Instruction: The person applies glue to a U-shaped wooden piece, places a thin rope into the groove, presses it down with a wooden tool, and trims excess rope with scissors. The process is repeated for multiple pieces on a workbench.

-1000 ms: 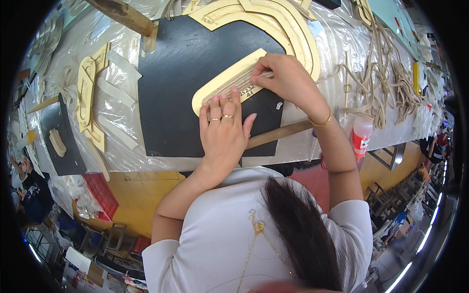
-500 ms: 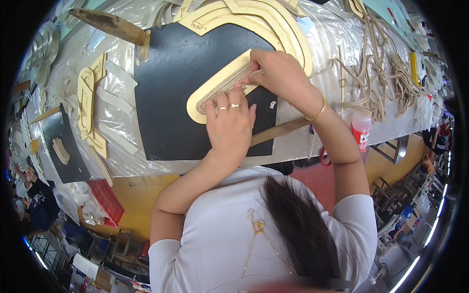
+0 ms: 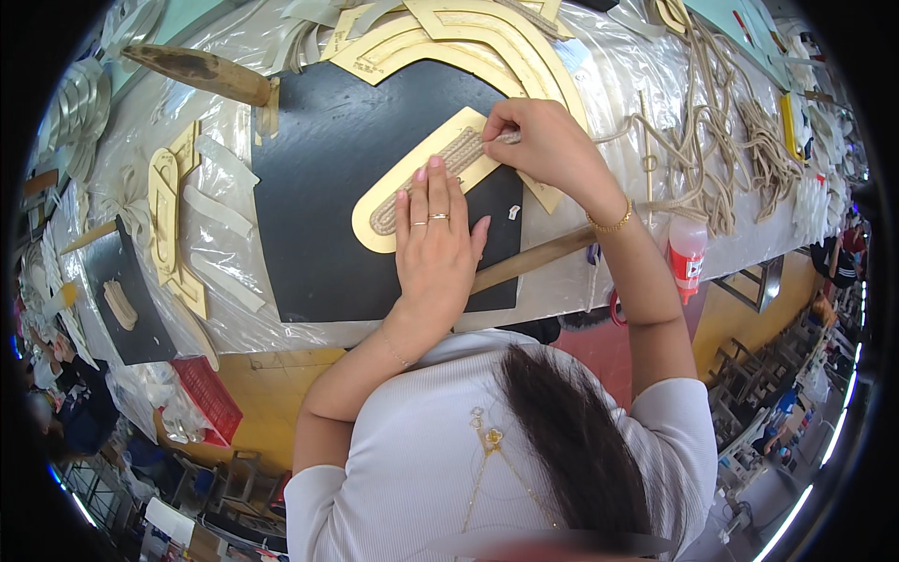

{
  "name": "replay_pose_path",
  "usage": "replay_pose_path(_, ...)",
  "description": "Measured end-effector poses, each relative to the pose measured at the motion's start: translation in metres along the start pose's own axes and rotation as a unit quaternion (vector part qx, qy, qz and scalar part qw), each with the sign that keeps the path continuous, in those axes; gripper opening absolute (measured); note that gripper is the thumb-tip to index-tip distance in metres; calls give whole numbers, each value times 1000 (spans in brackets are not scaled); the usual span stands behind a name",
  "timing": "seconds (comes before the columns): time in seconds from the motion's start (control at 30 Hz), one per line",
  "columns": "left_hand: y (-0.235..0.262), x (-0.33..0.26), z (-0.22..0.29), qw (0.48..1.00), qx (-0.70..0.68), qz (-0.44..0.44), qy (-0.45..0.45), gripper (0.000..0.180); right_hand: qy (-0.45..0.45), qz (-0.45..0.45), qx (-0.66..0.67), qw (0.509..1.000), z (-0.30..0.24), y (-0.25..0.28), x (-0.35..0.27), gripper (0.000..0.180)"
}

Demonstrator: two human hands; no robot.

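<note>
A cream oval template (image 3: 367, 212) lies at a slant on a black mat (image 3: 318, 201). Rows of beige cord (image 3: 461, 148) run lengthwise in its middle. Flat on the lower part of these rows rests my left hand (image 3: 434, 248), fingers stretched out and holding nothing. At the upper right end, my right hand (image 3: 543, 150) is closed, pinching the cord between thumb and fingertips. From that hand the cord trails off to the right. The palm side of my left hand, and the rows under it, are hidden.
Curved cream templates (image 3: 510, 37) lie beyond the mat. A pointed wooden stick (image 3: 201, 73) sits far left, and a wooden bar (image 3: 534, 258) crosses the near right corner. Loose cord (image 3: 707, 140) heaps at the right, behind a red-labelled bottle (image 3: 687, 248). Smaller templates (image 3: 167, 215) lie left.
My left fingers have gone from bent to straighter and flatter on the cord rows. The right hand has drawn slightly away from the template, uncovering more cord. The whole view has shifted a little.
</note>
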State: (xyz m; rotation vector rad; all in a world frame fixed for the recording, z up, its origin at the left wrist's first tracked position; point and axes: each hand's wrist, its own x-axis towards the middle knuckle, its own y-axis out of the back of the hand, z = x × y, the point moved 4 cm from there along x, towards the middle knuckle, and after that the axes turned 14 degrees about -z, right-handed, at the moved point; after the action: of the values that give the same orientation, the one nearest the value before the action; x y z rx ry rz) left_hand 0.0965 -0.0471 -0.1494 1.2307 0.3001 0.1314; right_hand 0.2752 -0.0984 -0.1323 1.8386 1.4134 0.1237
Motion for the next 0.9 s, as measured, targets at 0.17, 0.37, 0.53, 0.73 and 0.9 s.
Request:
replay_pose_path(0.17,8,8,3,1000,13,23,2,66,-49,-82,-81,992,-7,7,14,17)
replay_pose_path(0.37,5,25,8,997,76,17,12,62,-49,-77,-330,940,-22,17,34,38)
replay_pose_path(0.53,5,30,6,996,84,25,-34,56,23,65,-421,904,-36,6,34,60)
replay_pose_path(0.73,27,-13,-63,989,-59,126,-51,72,154,-46,-100,982,-43,-32,-68,41)
replay_pose_path(0.9,28,-50,-106,993,-82,84,-31,63,225,-58,-194,953,-52,-100,-101,36)
